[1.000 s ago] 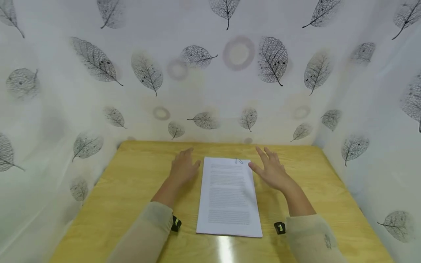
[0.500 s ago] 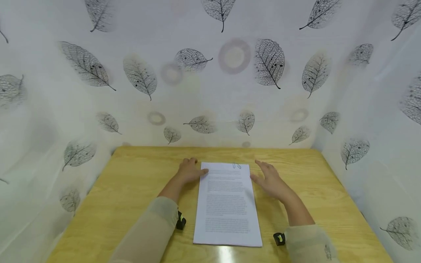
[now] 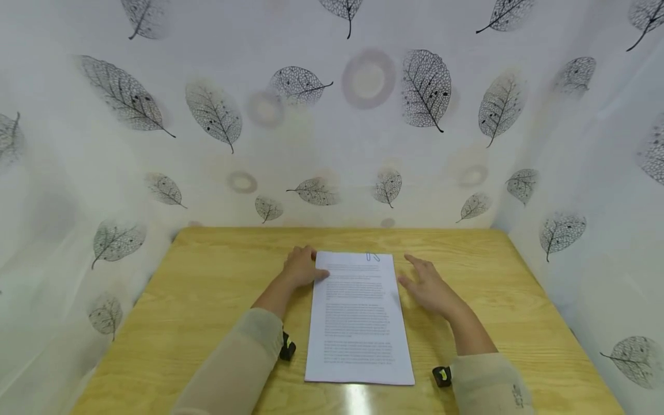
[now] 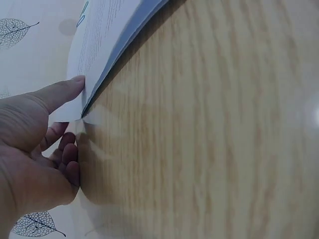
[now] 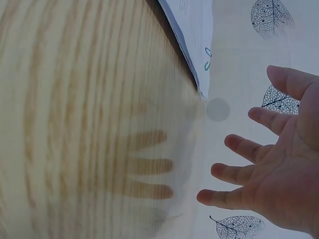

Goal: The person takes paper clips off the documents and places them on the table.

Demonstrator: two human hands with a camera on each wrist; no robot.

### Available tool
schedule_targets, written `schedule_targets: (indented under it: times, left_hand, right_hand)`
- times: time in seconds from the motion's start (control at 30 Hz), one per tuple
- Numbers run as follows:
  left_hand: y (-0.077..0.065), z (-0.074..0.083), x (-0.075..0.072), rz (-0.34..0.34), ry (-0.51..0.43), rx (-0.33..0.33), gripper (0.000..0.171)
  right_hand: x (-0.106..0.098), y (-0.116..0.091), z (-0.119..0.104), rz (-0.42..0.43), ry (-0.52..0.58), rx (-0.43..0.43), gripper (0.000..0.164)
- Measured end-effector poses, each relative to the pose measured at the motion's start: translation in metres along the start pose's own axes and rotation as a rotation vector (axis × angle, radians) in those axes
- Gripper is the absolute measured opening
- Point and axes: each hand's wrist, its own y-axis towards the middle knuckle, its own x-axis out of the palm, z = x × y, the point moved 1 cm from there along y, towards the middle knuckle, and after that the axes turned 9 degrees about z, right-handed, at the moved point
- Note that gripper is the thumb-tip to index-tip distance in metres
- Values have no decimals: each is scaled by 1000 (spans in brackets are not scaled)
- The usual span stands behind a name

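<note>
A stack of printed paper (image 3: 358,323) lies on the wooden table, its short edge toward the far wall. Two paper clips (image 3: 372,257) sit at its far edge, right of the middle; they look green and blue in the left wrist view. My left hand (image 3: 300,268) is at the far left corner of the stack. In the left wrist view that hand (image 4: 30,139) has its thumb on the top sheet and its fingers curled at the corner, pinching it. My right hand (image 3: 427,288) hovers just right of the stack, fingers spread, holding nothing in the right wrist view.
The light wood table (image 3: 207,276) runs back to a white curtain (image 3: 311,150) printed with leaves, which also rises at both sides. Black wrist devices (image 3: 442,376) show at both sleeves. Light glares off the table in front of the stack.
My left hand has moved right from beside the stack onto its far left corner, thumb now on the paper. The right hand stays near the right edge. The head view has shifted slightly.
</note>
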Motion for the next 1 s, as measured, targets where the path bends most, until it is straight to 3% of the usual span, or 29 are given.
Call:
schedule_targets:
  times: [0.17,0.4,0.83,1.0]
  left_hand:
    - [0,-2,2,-34,-118,29,57]
    - [-1,-15,9,-25,-289,71,58]
    - [-7,-32,1,-125,-594,-11,59]
    - [-8,-34,-4,-155,-662,1,61]
  right_hand:
    - [2,1,3,-13,24,-2,70]
    - [3,1,2,-21,57,16,69]
    - [0,8,2,-27,168,43,73]
    - [-4,21,0,1,274,47,63]
